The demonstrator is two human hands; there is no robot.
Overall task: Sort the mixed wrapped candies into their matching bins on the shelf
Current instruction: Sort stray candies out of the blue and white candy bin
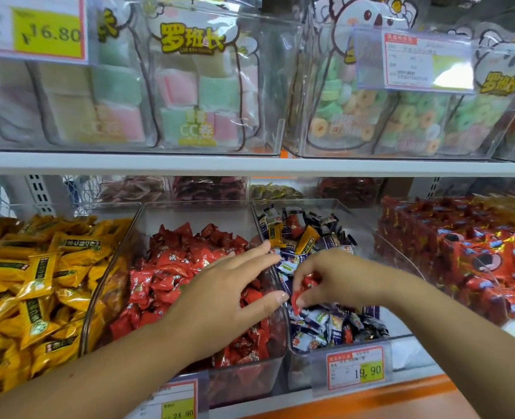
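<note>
Head view, lower shelf, left to right. Far-left bin: yellow wrapped candies (pixel 32 282), heaped. Next clear bin: red wrapped candies (pixel 165 267). The left hand (pixel 229 285) hovers over this bin, palm down, fingers straight and spread, nothing held. Its fingertips reach the wall shared with the next bin. That mixed bin (pixel 306 376) holds mostly blue-and-white wrapped candies (pixel 325 325), with a stray yellow candy (pixel 307 241) near the back. The right hand (pixel 331 276) is inside the mixed bin, fingers curled, pinching a red candy (pixel 298 294) just above the pile, close to the left thumb. A 19.90 price tag (pixel 355 367) hangs on the mixed bin's front. Far right: stacked red packets (pixel 476 261). Upper shelf: bagged pastel sweets (pixel 186 95), then ring gummies (pixel 355 116).
</note>
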